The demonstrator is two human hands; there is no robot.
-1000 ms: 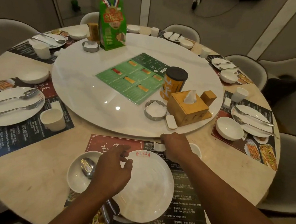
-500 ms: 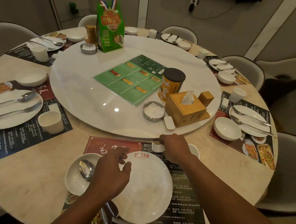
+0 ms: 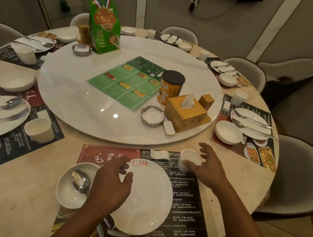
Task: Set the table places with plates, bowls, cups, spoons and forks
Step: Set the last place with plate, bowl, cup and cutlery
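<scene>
Your left hand (image 3: 110,185) lies palm-down over the left rim of the plate (image 3: 146,201), fingers loosely bent and the thumb on the plate's face. I cannot tell whether it grips the rim or only rests there. The plate sits on the placemat (image 3: 184,207) at the near edge of the table (image 3: 16,197), its near rim close to that edge. The bowl (image 3: 69,191) stands just left of the plate, their rims touching or almost so under your hand, with a spoon (image 3: 80,180) lying inside it.

Your right hand (image 3: 210,168) is wide, fingers spread past the far and right side of the cup (image 3: 187,160) and the thumb against its near side. The cup stands upright at the placemat's far right corner. A small white rest (image 3: 159,154) lies just left of it, apart from it, along the mat's far edge.

The turntable (image 3: 75,101) rim runs close behind the mat, leaving a narrow strip of table. Bare tabletop shows left of the bowl, and also right of the mat toward the neighbouring setting.
</scene>
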